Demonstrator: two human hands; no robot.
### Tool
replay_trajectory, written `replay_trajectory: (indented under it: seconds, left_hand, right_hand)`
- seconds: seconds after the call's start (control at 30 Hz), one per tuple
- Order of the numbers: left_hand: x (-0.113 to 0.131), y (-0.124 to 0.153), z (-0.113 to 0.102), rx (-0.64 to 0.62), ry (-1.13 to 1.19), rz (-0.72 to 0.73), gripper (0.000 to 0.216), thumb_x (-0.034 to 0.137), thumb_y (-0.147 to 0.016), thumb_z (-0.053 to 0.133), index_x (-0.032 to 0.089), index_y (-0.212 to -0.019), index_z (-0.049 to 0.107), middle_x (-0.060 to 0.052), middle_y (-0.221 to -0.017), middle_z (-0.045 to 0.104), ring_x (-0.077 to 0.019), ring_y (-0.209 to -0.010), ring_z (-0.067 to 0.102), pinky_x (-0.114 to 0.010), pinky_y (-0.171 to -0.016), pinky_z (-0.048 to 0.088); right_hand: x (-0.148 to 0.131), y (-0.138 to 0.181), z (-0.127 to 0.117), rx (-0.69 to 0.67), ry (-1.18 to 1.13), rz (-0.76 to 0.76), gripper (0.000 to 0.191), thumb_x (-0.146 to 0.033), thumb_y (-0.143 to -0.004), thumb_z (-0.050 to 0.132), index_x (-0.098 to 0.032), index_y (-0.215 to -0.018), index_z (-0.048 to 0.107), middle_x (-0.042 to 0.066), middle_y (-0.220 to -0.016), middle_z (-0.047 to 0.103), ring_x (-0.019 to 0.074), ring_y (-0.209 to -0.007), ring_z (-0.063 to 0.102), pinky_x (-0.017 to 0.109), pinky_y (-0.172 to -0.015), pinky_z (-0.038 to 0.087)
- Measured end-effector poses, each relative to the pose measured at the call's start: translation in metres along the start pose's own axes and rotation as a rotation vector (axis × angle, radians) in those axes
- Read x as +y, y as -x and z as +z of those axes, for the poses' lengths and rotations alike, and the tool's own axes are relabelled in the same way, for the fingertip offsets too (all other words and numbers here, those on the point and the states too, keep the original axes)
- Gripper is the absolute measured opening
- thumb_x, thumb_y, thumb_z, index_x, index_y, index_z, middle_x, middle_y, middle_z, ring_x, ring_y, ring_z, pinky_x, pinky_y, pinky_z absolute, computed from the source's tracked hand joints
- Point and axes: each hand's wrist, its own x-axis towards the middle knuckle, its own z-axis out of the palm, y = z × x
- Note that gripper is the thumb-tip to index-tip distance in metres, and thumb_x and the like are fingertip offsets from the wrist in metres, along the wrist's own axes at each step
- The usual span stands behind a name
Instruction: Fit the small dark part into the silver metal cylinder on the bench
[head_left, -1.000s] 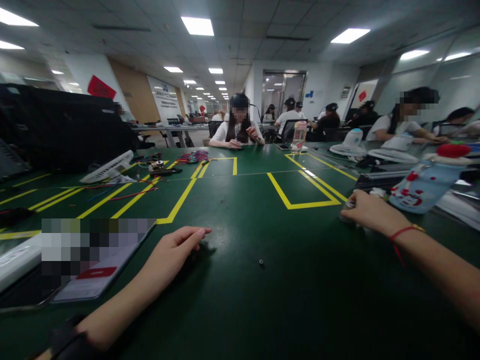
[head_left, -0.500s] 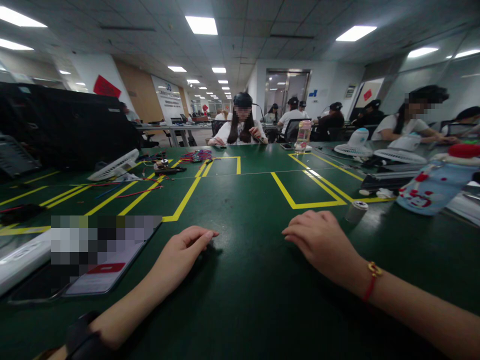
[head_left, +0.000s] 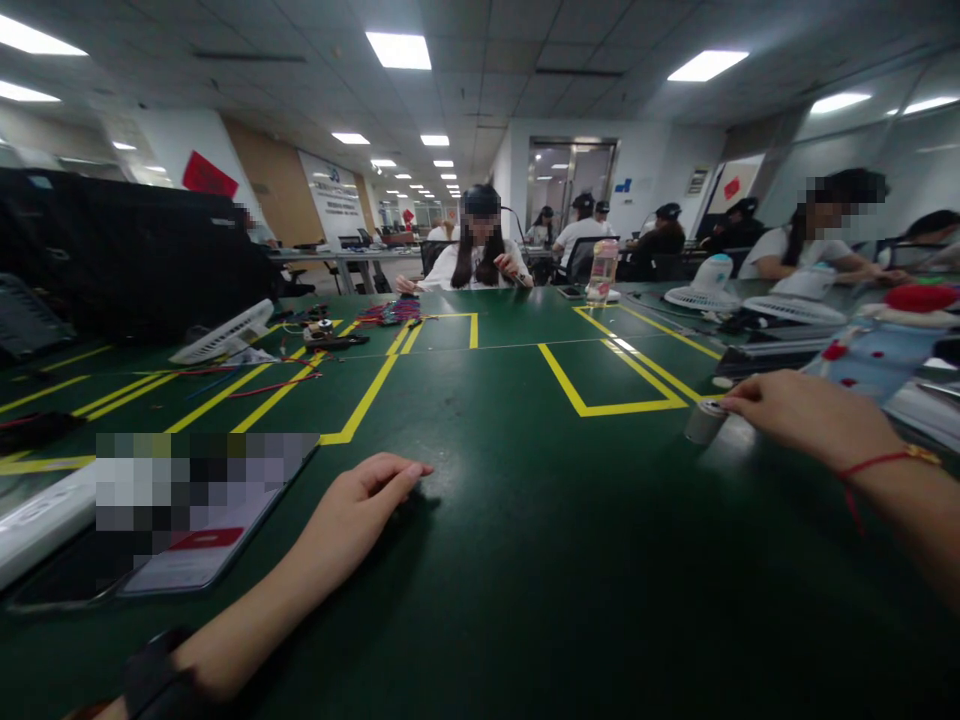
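Observation:
My right hand (head_left: 814, 415) has reached a small silver metal cylinder (head_left: 705, 422) standing on the green table (head_left: 517, 560). Its thumb and fingertips come together at the cylinder's upper right edge; the far fingers are hidden behind the hand. My left hand (head_left: 373, 495) rests on the table at centre left, thumb against the curled fingers, with nothing visible in it. To the left of that hand lies a phone-like slab (head_left: 202, 565), partly blurred out.
A light blue bottle with a red top (head_left: 885, 350) stands behind my right hand. Yellow tape strips (head_left: 634, 408) mark the table. At the left are a white fan (head_left: 225, 335) and a bundle of wires (head_left: 390, 313). A person (head_left: 480, 260) sits opposite.
My right hand has moved right, from the table's middle to the silver cylinder, and its fingertips now meet the top edge. My left hand has stayed put.

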Motion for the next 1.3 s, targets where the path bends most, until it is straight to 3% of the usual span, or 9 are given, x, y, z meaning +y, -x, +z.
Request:
replay_trajectory:
  seconds: [0.23, 0.53, 0.73, 0.87, 1.0, 1.17, 1.3]
  left_hand:
    - [-0.001, 0.0, 0.001, -0.015, 0.004, -0.002, 0.041, 0.053, -0.083, 0.044, 0.022, -0.095, 0.068, -0.003, -0.087, 0.065, -0.0201, -0.078, 0.058, -0.029, -0.071, 0.042]
    - [-0.003, 0.0, 0.0, -0.027, 0.016, 0.005, 0.042, 0.055, -0.083, 0.043, 0.022, -0.094, 0.067, -0.003, -0.086, 0.065, -0.0206, -0.079, 0.059, -0.031, -0.074, 0.043]
    - [-0.004, 0.0, 0.0, -0.032, 0.02, 0.012, 0.042, 0.054, -0.083, 0.044, 0.022, -0.095, 0.067, -0.004, -0.09, 0.064, -0.0208, -0.08, 0.058, -0.032, -0.075, 0.042]
    - [-0.002, 0.0, 0.0, -0.033, 0.018, 0.014, 0.04, 0.053, -0.083, 0.044, 0.022, -0.094, 0.068, -0.003, -0.089, 0.064, -0.0209, -0.081, 0.058, -0.032, -0.076, 0.042]
    - [-0.001, 0.001, 0.0, -0.026, 0.01, 0.004, 0.042, 0.054, -0.082, 0.043, 0.022, -0.095, 0.068, -0.003, -0.087, 0.065, -0.0214, -0.08, 0.058, -0.033, -0.075, 0.043]
    - [-0.001, 0.0, 0.0, -0.014, -0.004, 0.01, 0.041, 0.054, -0.082, 0.044, 0.023, -0.092, 0.069, -0.003, -0.086, 0.066, -0.0216, -0.081, 0.059, -0.032, -0.076, 0.043]
    - [-0.001, -0.001, 0.001, -0.006, -0.01, 0.013, 0.039, 0.052, -0.082, 0.045, 0.023, -0.092, 0.07, -0.003, -0.087, 0.067, -0.0216, -0.081, 0.059, -0.03, -0.075, 0.043]
  right_hand:
    - [-0.015, 0.009, -0.009, -0.031, 0.023, 0.031, 0.045, -0.056, -0.078, 0.041, -0.025, -0.098, 0.067, 0.012, -0.102, 0.064, 0.0308, -0.088, 0.057, 0.038, -0.063, 0.037]
    - [-0.014, 0.007, -0.009, -0.015, 0.017, 0.02, 0.049, -0.058, -0.079, 0.039, -0.025, -0.103, 0.067, 0.013, -0.103, 0.064, 0.0307, -0.087, 0.057, 0.038, -0.062, 0.036]
    - [-0.008, 0.002, -0.002, -0.014, -0.032, -0.036, 0.052, -0.063, -0.074, 0.044, -0.027, -0.106, 0.065, 0.01, -0.108, 0.063, 0.0292, -0.092, 0.057, 0.037, -0.069, 0.038]
    - [-0.009, 0.003, -0.002, 0.002, -0.037, 0.0, 0.05, -0.062, -0.075, 0.043, -0.024, -0.099, 0.066, 0.011, -0.099, 0.065, 0.0284, -0.085, 0.058, 0.036, -0.064, 0.037]
    - [-0.005, -0.003, 0.004, -0.01, -0.085, -0.055, 0.042, -0.054, -0.077, 0.046, -0.021, -0.094, 0.066, 0.012, -0.095, 0.066, 0.026, -0.082, 0.058, 0.034, -0.063, 0.037]
    - [0.0, -0.011, 0.008, -0.077, -0.148, -0.127, 0.047, -0.054, -0.07, 0.057, -0.017, -0.098, 0.065, 0.011, -0.101, 0.065, 0.0235, -0.086, 0.059, 0.032, -0.069, 0.04]
    - [-0.02, 0.004, 0.0, -0.042, -0.236, -0.257, 0.039, -0.047, -0.075, 0.055, -0.015, -0.096, 0.065, 0.01, -0.096, 0.066, 0.0215, -0.083, 0.059, 0.033, -0.072, 0.042]
